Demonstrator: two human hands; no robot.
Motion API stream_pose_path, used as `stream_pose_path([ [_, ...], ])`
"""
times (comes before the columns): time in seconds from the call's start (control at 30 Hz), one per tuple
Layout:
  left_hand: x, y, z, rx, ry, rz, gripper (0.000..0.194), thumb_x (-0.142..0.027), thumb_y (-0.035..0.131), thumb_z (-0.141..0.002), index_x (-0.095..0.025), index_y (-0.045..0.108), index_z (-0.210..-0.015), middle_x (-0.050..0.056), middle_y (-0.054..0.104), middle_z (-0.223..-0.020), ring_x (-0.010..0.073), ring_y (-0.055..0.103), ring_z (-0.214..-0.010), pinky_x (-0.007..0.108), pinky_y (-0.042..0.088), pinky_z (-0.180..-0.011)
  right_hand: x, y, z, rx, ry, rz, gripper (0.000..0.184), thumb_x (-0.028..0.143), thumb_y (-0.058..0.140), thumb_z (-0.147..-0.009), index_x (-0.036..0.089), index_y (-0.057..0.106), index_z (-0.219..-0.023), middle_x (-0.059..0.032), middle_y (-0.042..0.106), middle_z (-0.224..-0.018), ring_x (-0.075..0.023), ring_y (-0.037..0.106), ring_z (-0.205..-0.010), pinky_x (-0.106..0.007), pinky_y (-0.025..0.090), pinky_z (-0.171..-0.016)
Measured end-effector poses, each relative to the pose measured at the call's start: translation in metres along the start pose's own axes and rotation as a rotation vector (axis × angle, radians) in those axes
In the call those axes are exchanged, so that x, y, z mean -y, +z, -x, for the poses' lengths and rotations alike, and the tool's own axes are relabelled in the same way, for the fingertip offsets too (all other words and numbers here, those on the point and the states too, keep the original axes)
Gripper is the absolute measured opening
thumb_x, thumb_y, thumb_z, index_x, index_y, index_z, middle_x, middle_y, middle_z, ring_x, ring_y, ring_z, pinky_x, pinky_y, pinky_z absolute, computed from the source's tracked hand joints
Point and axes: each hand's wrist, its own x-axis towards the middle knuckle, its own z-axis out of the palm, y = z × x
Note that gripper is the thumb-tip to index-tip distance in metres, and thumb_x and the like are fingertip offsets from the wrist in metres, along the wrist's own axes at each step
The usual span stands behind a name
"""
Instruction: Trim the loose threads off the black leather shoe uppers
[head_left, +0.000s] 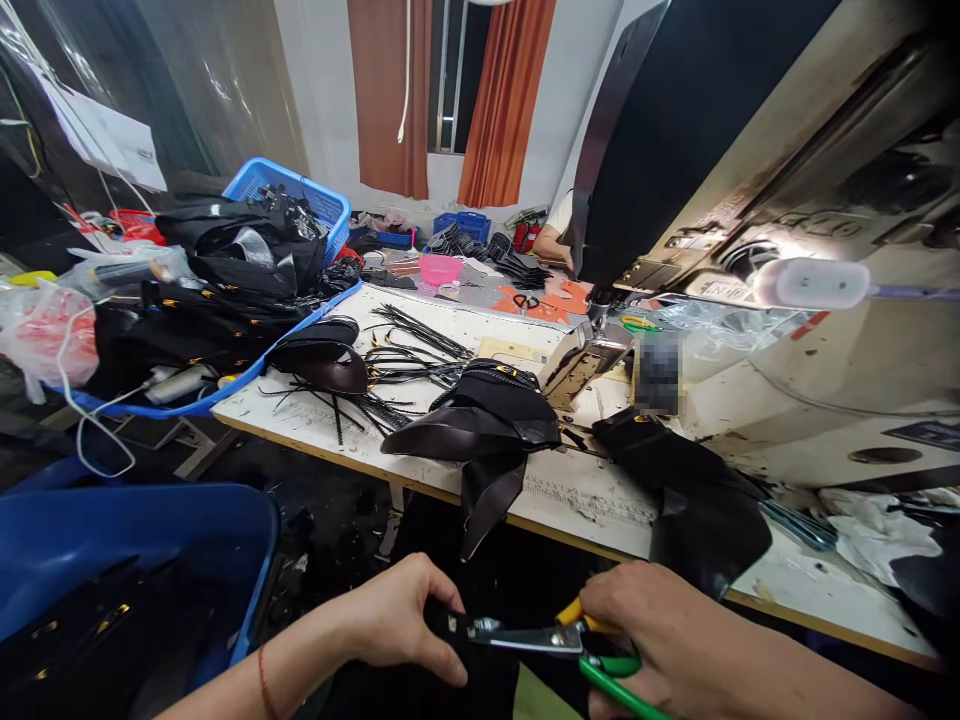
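My right hand point(637, 640) grips a pair of scissors point(536, 637) with one yellow and one green handle, the blades pointing left. Their tips meet a small metal fitting at the edge of a black fabric piece point(442, 615). That edge sits between the thumb and fingers of my left hand point(412, 620); how far the black piece extends over my dark lap I cannot tell. On the sewing table's front edge, just beyond my hands, lies a dark brown and black bag part point(495, 420). A similar black part point(690, 490) hangs over the edge at the right.
A sewing machine point(750, 200) with a lit lamp point(814, 283) looms at the upper right. Black cords point(420, 330) lie on the white table point(585, 500). Blue tubs point(225, 500) of black pieces stand at the left. Another person's arm point(553, 243) shows at the back.
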Motion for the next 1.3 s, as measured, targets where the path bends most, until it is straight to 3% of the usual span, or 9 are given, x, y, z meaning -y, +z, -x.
stream_pose_path([
  [0.13,0.003,0.0,-0.001,-0.028,-0.005,-0.001,0.04,-0.038,0.089,-0.043,-0.018,0.077,-0.076,-0.006,0.055,-0.065,0.0151,0.05,-0.071,0.023,0.037,-0.063,-0.001,0.008,0.001,-0.028,-0.009,-0.006,0.044,0.063,0.076,-0.064,0.02,0.069,-0.073,-0.0042,0.071,-0.075,-0.0264,0.067,-0.069,-0.031,0.039,-0.06],
  [0.27,0.008,0.0,-0.004,-0.031,-0.01,0.017,0.042,-0.04,0.09,-0.04,-0.018,0.073,-0.071,-0.007,0.053,-0.064,0.015,0.049,-0.072,0.022,0.036,-0.063,0.004,0.016,0.004,-0.011,0.033,-0.05,0.032,0.05,0.076,-0.07,0.019,0.068,-0.073,-0.0052,0.071,-0.078,-0.0263,0.066,-0.075,-0.032,0.042,-0.067],
  [0.4,0.011,-0.003,-0.009,-0.046,-0.015,0.031,0.049,-0.039,0.091,-0.036,-0.019,0.067,-0.073,-0.007,0.056,-0.067,0.0148,0.049,-0.073,0.022,0.035,-0.061,0.009,0.018,0.006,0.016,0.076,-0.088,0.023,0.039,0.071,-0.073,0.018,0.063,-0.067,-0.0048,0.069,-0.074,-0.0236,0.065,-0.071,-0.029,0.042,-0.063],
  [0.67,0.007,-0.007,-0.008,-0.048,-0.05,-0.037,0.05,-0.038,0.09,-0.036,-0.019,0.064,-0.075,-0.007,0.053,-0.071,0.0166,0.048,-0.076,0.024,0.034,-0.063,0.021,0.011,0.002,0.045,0.089,0.053,0.031,0.049,0.065,-0.078,0.02,0.067,-0.088,-0.0099,0.069,-0.094,-0.0332,0.067,-0.085,-0.045,0.051,-0.075],
  [0.77,0.008,-0.004,-0.008,-0.077,-0.072,-0.047,0.05,-0.034,0.091,-0.036,-0.019,0.063,-0.076,-0.006,0.053,-0.073,0.0182,0.049,-0.081,0.025,0.035,-0.066,0.025,0.01,0.003,0.017,0.091,0.068,0.032,0.05,0.067,-0.077,0.02,0.068,-0.089,-0.0088,0.07,-0.091,-0.0319,0.068,-0.083,-0.043,0.052,-0.073],
  [0.9,0.006,-0.001,-0.008,-0.072,-0.116,-0.062,0.052,-0.029,0.091,-0.035,-0.021,0.063,-0.078,-0.006,0.053,-0.075,0.0197,0.05,-0.084,0.024,0.035,-0.066,0.029,0.007,0.004,-0.052,0.059,0.12,0.022,0.04,0.067,-0.079,0.02,0.069,-0.088,-0.0072,0.07,-0.088,-0.0289,0.068,-0.08,-0.04,0.053,-0.072],
  [1.1,0.007,0.005,-0.01,-0.077,-0.128,-0.083,0.052,-0.03,0.092,-0.035,-0.021,0.063,-0.077,-0.006,0.05,-0.073,0.0196,0.049,-0.082,0.024,0.034,-0.063,0.025,0.005,-0.001,-0.008,0.047,0.121,0.03,0.044,0.069,-0.075,0.019,0.068,-0.09,-0.0078,0.07,-0.092,-0.0324,0.068,-0.084,-0.048,0.052,-0.076],
  [1.3,0.005,0.005,-0.007,-0.054,-0.106,-0.012,0.054,-0.031,0.092,-0.034,-0.02,0.066,-0.08,-0.007,0.054,-0.074,0.0166,0.05,-0.08,0.023,0.035,-0.065,0.009,0.016,-0.005,-0.066,-0.057,0.08,0.019,0.037,0.062,-0.081,0.021,0.064,-0.091,-0.0058,0.067,-0.092,-0.0294,0.065,-0.086,-0.044,0.049,-0.075],
])
